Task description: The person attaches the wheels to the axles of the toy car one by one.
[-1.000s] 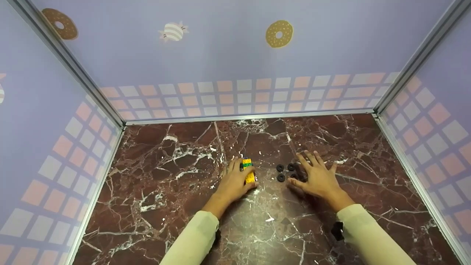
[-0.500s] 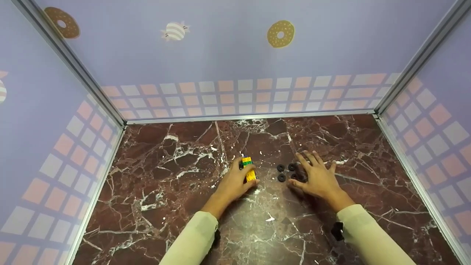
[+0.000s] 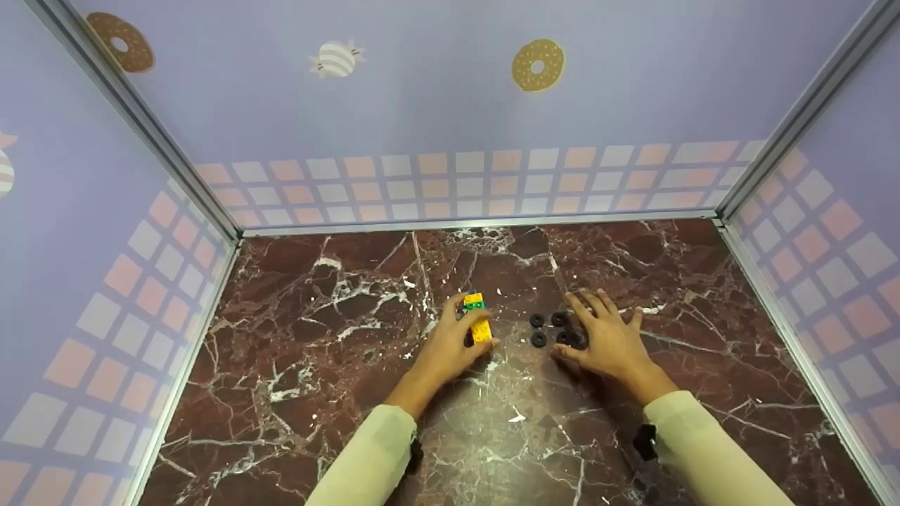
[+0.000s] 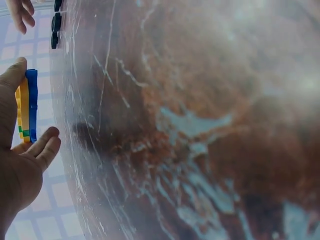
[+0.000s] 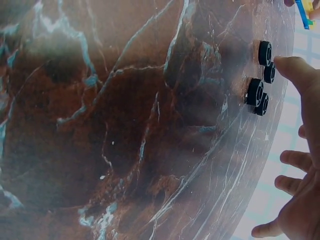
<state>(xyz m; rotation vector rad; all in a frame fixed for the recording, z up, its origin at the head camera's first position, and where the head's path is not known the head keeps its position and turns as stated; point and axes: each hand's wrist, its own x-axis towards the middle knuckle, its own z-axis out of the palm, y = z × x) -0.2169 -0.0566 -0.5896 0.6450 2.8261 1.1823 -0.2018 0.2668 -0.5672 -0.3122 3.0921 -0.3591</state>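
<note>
My left hand (image 3: 444, 348) holds a small block of stacked toy bricks (image 3: 481, 332) between thumb and fingers. Yellow bricks and a green one show on top; in the left wrist view a blue base (image 4: 32, 105) runs along its underside, raised off the table. Several small black toy wheels (image 3: 538, 340) lie in a close cluster right of the block. Beside them, my right hand (image 3: 613, 339) hovers with its fingers spread and nothing in its grasp. Its thumb (image 5: 295, 70) is close to the wheels in the right wrist view; whether it touches one I cannot tell.
The work surface is a dark red marbled tabletop (image 3: 337, 407) with white veins. Lilac panels (image 3: 436, 91) with metal edge strips enclose it at the back, left and right.
The left hand has picked the brick block up from the table and shifted it slightly away from me, with its fingers drawn in closer around it. The right hand and the wheels stay nearly still.
</note>
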